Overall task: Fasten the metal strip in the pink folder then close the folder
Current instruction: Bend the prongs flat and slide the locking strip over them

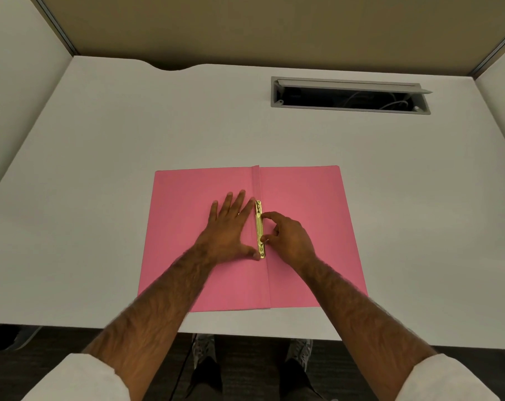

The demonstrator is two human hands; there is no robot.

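Note:
A pink folder (309, 198) lies open and flat on the white desk near its front edge. A gold metal strip (259, 227) runs along the folder's centre fold. My left hand (231, 224) rests flat with fingers spread on the left flap, its thumb touching the strip's near end. My right hand (288, 235) sits just right of the strip, with forefinger and thumb pinching against the strip's right edge.
The white desk (129, 140) has an open grey cable hatch (349, 95) at the back right, with wires inside. Partition walls stand at the back and both sides. My shoes show below the desk's front edge.

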